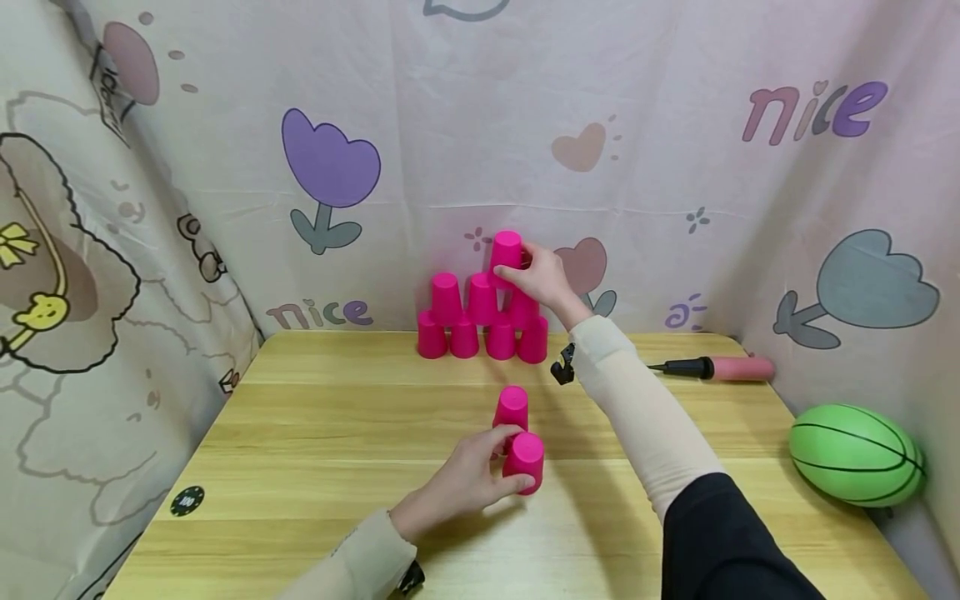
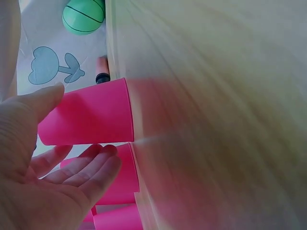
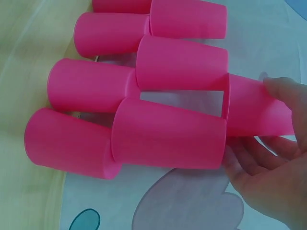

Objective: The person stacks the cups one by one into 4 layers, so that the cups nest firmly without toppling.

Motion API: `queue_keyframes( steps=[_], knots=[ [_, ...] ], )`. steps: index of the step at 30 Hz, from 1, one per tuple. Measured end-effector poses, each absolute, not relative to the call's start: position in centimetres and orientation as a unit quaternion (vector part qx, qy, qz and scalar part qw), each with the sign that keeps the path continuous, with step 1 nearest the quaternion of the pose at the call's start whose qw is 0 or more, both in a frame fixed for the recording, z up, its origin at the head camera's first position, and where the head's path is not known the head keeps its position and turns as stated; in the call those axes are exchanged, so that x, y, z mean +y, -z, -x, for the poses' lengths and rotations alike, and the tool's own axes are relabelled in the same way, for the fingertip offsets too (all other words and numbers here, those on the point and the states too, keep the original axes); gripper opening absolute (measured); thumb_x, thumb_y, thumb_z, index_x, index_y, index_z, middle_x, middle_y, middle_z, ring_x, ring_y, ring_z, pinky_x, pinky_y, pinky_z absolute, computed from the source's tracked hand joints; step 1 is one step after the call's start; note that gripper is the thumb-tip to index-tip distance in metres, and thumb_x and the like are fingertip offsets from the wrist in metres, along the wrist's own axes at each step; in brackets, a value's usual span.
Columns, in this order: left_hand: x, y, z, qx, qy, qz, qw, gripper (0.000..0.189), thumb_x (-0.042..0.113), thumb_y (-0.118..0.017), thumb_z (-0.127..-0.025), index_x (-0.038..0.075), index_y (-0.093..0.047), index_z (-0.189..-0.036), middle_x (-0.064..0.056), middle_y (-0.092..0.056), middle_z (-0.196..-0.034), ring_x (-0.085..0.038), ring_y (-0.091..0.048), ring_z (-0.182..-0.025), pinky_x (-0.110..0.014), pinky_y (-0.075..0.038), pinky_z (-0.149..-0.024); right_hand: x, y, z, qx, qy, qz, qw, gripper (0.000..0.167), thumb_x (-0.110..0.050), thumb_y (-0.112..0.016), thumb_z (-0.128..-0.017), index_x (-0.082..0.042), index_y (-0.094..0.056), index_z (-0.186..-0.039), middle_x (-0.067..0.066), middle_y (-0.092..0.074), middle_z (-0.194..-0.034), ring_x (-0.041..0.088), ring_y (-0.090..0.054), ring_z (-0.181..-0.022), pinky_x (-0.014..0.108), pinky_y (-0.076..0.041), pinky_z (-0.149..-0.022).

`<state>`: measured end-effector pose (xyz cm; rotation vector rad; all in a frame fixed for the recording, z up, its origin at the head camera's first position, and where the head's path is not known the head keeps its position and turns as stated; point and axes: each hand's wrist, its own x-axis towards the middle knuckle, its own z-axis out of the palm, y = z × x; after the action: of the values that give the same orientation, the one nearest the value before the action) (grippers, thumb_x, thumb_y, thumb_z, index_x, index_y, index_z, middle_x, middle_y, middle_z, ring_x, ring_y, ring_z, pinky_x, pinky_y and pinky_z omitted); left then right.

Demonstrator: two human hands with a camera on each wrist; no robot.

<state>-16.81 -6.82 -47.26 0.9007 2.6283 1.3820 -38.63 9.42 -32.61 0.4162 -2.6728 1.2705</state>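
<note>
Upside-down pink cups stand as a pyramid against the back curtain: several in the bottom row (image 1: 463,338), three in the second row (image 1: 447,300). At the top, my right hand (image 1: 546,279) grips a pink cup (image 1: 507,245) between thumb and fingers. In the right wrist view, that top cup (image 3: 254,108) meets the bases of two second-row cups (image 3: 170,136). Nearer me, my left hand (image 1: 463,477) holds the front pink cup (image 1: 527,454), thumb on its near side and fingers behind. Just behind it stands another upside-down pink cup (image 1: 513,407).
A pink and black hand pump (image 1: 731,368) lies at the table's back right. A green ball (image 1: 857,455) sits at the right edge. On the left lies a black poker chip (image 1: 187,501). Printed curtains (image 1: 465,125) enclose the wooden table (image 1: 322,417).
</note>
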Motion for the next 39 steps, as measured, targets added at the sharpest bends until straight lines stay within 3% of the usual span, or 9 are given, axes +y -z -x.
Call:
queue_keyframes(
  steps=[16, 26, 35, 39],
  knots=[
    [-6.6, 47.3, 17.0, 0.848, -0.452, -0.274, 0.052, 0.055, 0.026, -0.085, -0.09, 0.014, -0.061, -0.138, 0.001, -0.072, -0.125, -0.01, -0.067, -0.111, -0.036, -0.06, -0.1, 9.2, 32.7, 38.6, -0.893, -0.426, -0.124, 0.073, 0.047, -0.035, -0.074, -0.097, -0.007, -0.061, -0.133, 0.016, -0.071, -0.122, 0.03, -0.067, -0.109, 0.045, -0.06, -0.094],
    [-6.7, 46.9, 16.8, 0.851, -0.439, -0.285, 0.042, 0.052, 0.023, -0.086, -0.09, 0.013, -0.061, -0.134, -0.002, -0.074, -0.123, -0.014, -0.069, -0.111, -0.038, -0.062, -0.097, 9.4, 32.5, 38.4, -0.895, -0.424, -0.12, 0.072, 0.054, -0.036, -0.076, -0.095, -0.008, -0.059, -0.138, 0.015, -0.07, -0.126, 0.03, -0.066, -0.113, 0.045, -0.059, -0.097],
    [-7.9, 44.6, 16.5, 0.842, -0.451, -0.295, 0.036, 0.052, 0.024, -0.084, -0.09, 0.014, -0.06, -0.135, 0.003, -0.072, -0.122, -0.012, -0.067, -0.11, -0.046, -0.06, -0.098, 11.2, 31.3, 37.0, -0.891, -0.43, -0.107, 0.096, 0.071, -0.038, -0.077, -0.095, -0.008, -0.051, -0.153, 0.016, -0.063, -0.143, 0.031, -0.065, -0.126, 0.047, -0.058, -0.104],
    [-8.8, 43.5, 17.0, 0.832, -0.465, -0.302, 0.017, 0.053, 0.026, -0.082, -0.091, 0.016, -0.059, -0.138, 0.006, -0.07, -0.124, -0.012, -0.066, -0.11, -0.04, -0.06, -0.096, 12.2, 31.4, 35.8, -0.883, -0.441, -0.115, 0.112, 0.067, -0.038, -0.077, -0.096, -0.007, -0.054, -0.15, 0.017, -0.063, -0.144, 0.032, -0.066, -0.126, 0.048, -0.057, -0.105]
  ],
)
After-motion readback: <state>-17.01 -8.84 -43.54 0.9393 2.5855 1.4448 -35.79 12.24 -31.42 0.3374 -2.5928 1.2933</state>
